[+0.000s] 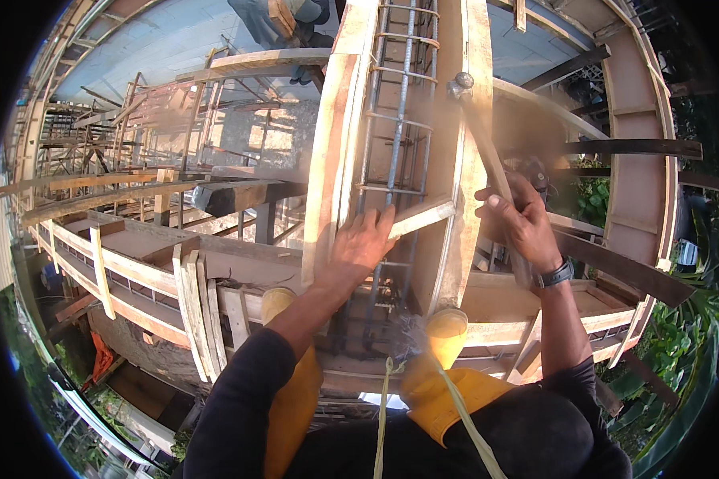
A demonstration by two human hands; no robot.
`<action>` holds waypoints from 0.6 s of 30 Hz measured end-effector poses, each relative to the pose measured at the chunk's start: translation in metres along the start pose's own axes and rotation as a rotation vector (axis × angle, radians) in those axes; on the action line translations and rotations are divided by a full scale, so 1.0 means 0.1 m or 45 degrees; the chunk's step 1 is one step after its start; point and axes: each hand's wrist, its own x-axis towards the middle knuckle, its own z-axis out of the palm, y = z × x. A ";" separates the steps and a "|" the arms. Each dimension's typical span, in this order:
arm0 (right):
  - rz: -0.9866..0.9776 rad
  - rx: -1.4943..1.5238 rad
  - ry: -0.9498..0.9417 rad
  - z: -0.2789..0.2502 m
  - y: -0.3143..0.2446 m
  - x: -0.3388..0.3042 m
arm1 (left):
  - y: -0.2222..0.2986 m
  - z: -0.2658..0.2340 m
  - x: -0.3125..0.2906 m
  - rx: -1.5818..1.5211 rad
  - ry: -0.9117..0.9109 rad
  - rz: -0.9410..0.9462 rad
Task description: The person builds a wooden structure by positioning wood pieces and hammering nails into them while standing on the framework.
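In my right hand (521, 217) is a hammer (491, 152), gripped by its wooden handle, with the metal head up over the right board (458, 231) of a beam form. My left hand (365, 239) is at the left board (335, 160), its fingers closed at one end of a short wooden strip (425, 218). That strip spans the trough at a slant, its other end against the right board. Inside the trough runs a cage of steel rebar (398, 120) with stirrups. The left thumb is hidden.
My yellow boots (447, 331) stand at the near end of the form. Side forms (136, 263) extend left and right, with dark timbers (623, 263) jutting out at right. A person (284, 24) is at the top. Scaffolding poles (192, 120) and plants (695, 319) lie below.
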 end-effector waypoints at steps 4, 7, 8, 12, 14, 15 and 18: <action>0.003 0.013 -0.021 0.02 0.02 -0.01 | 0.02 -0.04 0.04 0.007 0.041 -0.032; 0.003 -0.019 -0.043 0.05 -0.03 0.00 | 0.05 -0.02 0.08 0.073 0.106 -0.098; -0.001 -0.007 -0.050 0.06 -0.03 0.00 | 0.03 0.01 0.09 0.108 0.108 -0.077; 0.003 0.007 -0.050 0.04 -0.04 -0.05 | -0.02 0.08 0.03 0.177 0.011 0.039; -0.012 0.029 -0.040 0.03 -0.03 -0.06 | -0.05 0.07 0.07 0.157 0.000 0.078; -0.022 0.036 -0.038 0.02 -0.03 -0.06 | -0.06 0.05 0.11 0.145 -0.002 0.095; -0.013 -0.011 -0.015 0.01 -0.08 -0.09 | -0.10 0.01 0.15 0.084 -0.046 0.117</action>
